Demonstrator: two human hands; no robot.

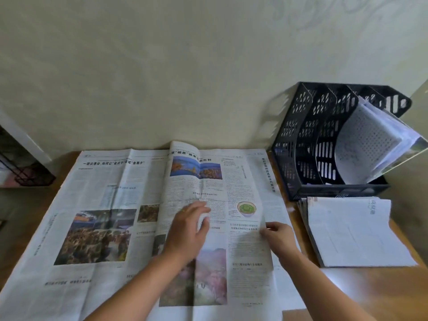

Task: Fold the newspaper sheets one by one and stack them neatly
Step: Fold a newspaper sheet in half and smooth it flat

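On the tabletop (361,295) in front of you the newspaper (104,205) lies spread, with its top sheet (240,246) half folded over the right side. Your left hand (188,230) presses flat on that sheet, fingers extended, while your right hand (276,236) pinches its right edge. You seem mid-fold; next, line up the edges and crease. At the right, the black file rack (298,144) holds a curled paper bundle (368,144); a stack of papers (352,230) lies before it.
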